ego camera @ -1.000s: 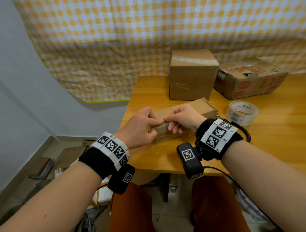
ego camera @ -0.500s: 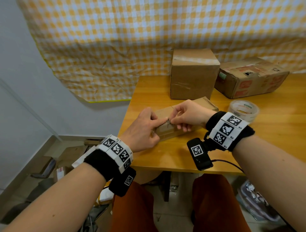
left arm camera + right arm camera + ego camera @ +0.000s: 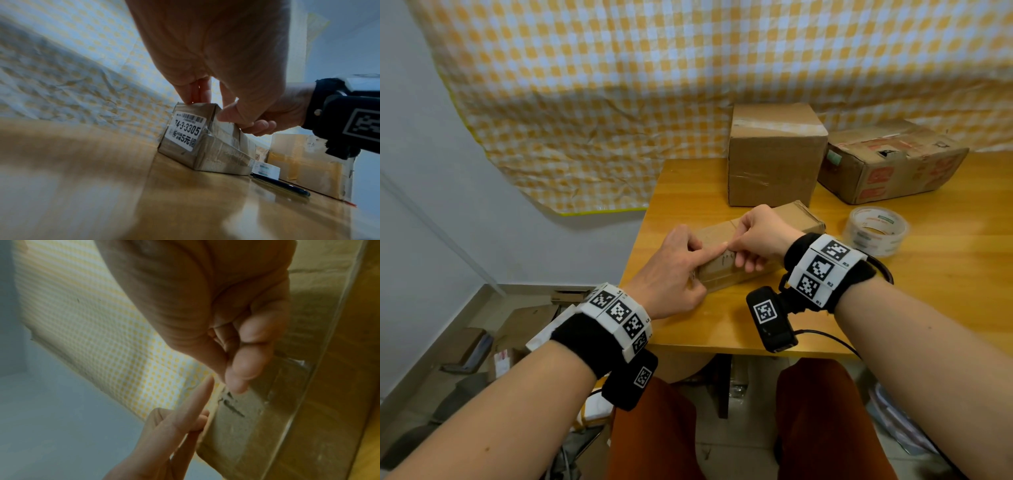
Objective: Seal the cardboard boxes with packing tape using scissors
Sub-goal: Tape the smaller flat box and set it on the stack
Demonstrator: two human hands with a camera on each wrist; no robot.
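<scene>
A long low cardboard box (image 3: 791, 219) lies near the table's left front corner, with glossy clear tape on its side (image 3: 304, 353) and a white barcode label (image 3: 185, 129) on its near end. My left hand (image 3: 678, 270) holds that end, fingers (image 3: 197, 91) on top and thumb on the side, its index finger (image 3: 195, 404) straight along the top edge. My right hand (image 3: 760, 236) pinches the taped top edge beside a black scribble (image 3: 230, 404). Whether a loose tape end sits in the pinch is hidden. A clear tape roll (image 3: 876, 233) stands right of the box.
A taped cube box (image 3: 774, 157) and a printed box (image 3: 893, 164) stand at the back of the wooden table (image 3: 722, 329). A dark slim tool (image 3: 281, 183) lies behind my right wrist. Cardboard clutter (image 3: 510, 339) covers the floor on the left.
Both hands stay at the box's near end. My left index finger has straightened along the top edge, and my right hand has shifted slightly along the box.
</scene>
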